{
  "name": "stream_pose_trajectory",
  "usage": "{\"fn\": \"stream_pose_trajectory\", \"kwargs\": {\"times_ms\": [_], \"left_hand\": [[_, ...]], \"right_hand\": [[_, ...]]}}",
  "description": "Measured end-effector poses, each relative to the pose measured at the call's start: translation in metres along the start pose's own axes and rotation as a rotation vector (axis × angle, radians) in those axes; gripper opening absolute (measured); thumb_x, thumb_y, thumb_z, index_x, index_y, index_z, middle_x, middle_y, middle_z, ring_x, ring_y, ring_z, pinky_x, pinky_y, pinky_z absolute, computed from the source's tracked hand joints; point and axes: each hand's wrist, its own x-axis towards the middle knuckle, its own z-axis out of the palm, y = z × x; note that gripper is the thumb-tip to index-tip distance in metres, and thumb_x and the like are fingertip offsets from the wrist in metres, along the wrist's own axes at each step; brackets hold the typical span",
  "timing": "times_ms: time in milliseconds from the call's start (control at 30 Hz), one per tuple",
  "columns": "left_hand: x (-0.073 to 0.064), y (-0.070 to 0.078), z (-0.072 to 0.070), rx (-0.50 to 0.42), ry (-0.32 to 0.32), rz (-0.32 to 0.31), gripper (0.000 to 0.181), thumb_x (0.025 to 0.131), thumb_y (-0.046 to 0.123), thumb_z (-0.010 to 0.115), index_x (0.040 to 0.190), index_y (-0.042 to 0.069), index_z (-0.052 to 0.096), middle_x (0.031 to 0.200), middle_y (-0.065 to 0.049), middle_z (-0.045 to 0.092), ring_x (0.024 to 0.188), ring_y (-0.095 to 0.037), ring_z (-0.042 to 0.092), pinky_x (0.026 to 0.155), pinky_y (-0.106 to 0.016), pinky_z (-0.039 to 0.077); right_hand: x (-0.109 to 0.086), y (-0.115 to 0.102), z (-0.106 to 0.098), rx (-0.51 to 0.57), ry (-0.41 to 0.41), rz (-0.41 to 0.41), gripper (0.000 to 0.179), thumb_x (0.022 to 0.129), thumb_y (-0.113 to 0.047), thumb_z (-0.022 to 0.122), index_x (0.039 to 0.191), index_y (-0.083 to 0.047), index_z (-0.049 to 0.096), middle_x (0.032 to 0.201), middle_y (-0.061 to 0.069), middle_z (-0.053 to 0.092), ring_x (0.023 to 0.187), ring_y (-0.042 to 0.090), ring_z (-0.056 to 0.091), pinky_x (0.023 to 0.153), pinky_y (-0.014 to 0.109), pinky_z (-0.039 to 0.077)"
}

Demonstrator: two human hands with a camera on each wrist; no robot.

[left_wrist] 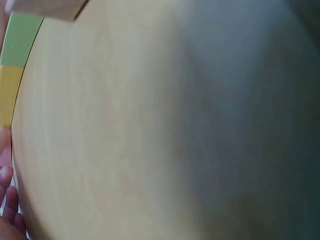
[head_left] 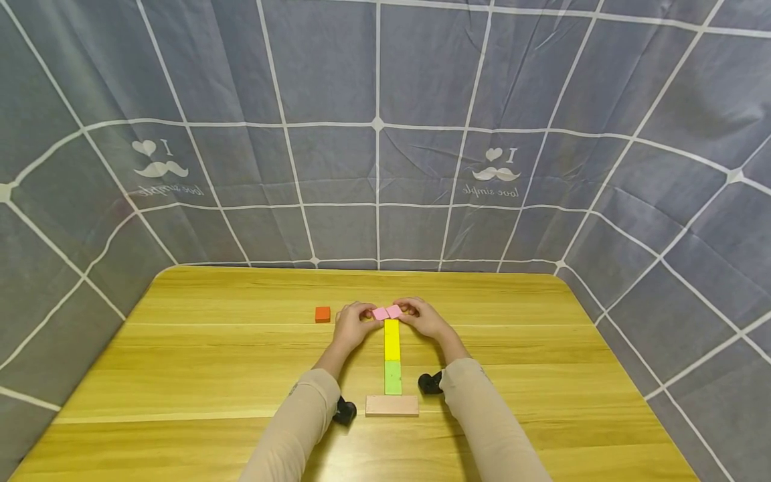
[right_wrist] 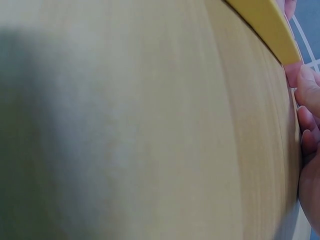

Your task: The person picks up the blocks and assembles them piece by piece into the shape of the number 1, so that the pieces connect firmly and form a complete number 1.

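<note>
At the far end of a line of blocks, two pink blocks lie tilted against each other. My left hand [head_left: 353,324] pinches the left pink block [head_left: 380,313] between thumb and fingers. The right pink block [head_left: 394,311] is pinched by my right hand [head_left: 425,318]; the right wrist view shows the thumb [right_wrist: 308,90] against it. Running toward me from them are a yellow block [head_left: 392,340] and a light green block [head_left: 393,378]. A plain wooden block [head_left: 392,406] lies crosswise at the near end, a small gap from the green one.
An orange-red square block [head_left: 322,314] lies on the wooden table [head_left: 229,355], left of my left hand. Black wrist devices [head_left: 345,411] show beside both sleeves. A grey curtain with white lines [head_left: 331,167] hangs behind the table and at its sides.
</note>
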Motion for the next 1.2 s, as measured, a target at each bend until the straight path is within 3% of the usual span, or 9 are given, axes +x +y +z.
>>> {"fn": "stream_pose_trajectory", "kwargs": {"times_ms": [200, 567, 1200], "left_hand": [[-0.0002, 0.0002, -0.0009, -0.008, -0.017, 0.004, 0.032, 0.072, 0.02, 0.077, 0.099, 0.006, 0.069, 0.08, -0.002, 0.06, 0.076, -0.019, 0.047, 0.073, -0.035, 0.028], [-0.0023, -0.0033, -0.0038, -0.102, -0.036, -0.006, 0.03, 0.073, 0.014, 0.076, 0.099, 0.001, 0.068, 0.079, -0.003, 0.06, 0.076, -0.019, 0.047, 0.079, -0.038, 0.027], [-0.0034, -0.004, -0.0012, -0.086, -0.012, 0.007, 0.029, 0.073, 0.016, 0.076, 0.098, 0.003, 0.069, 0.079, -0.002, 0.06, 0.076, -0.019, 0.048, 0.08, -0.039, 0.028]], "right_hand": [[0.0012, 0.0015, 0.0006, 0.0, -0.005, 0.013, 0.029, 0.087, -0.006, 0.059, 0.116, -0.001, 0.058, 0.099, 0.012, 0.056, 0.083, 0.018, 0.046, 0.075, 0.027, 0.039], [0.0021, 0.0036, 0.0016, 0.018, -0.006, 0.037, 0.031, 0.087, -0.006, 0.06, 0.117, -0.001, 0.058, 0.1, 0.011, 0.056, 0.082, 0.017, 0.046, 0.075, 0.027, 0.039], [0.0013, 0.0066, 0.0023, 0.042, 0.007, 0.01, 0.03, 0.086, -0.004, 0.06, 0.116, 0.003, 0.057, 0.096, 0.012, 0.056, 0.081, 0.017, 0.047, 0.074, 0.027, 0.04]]}}
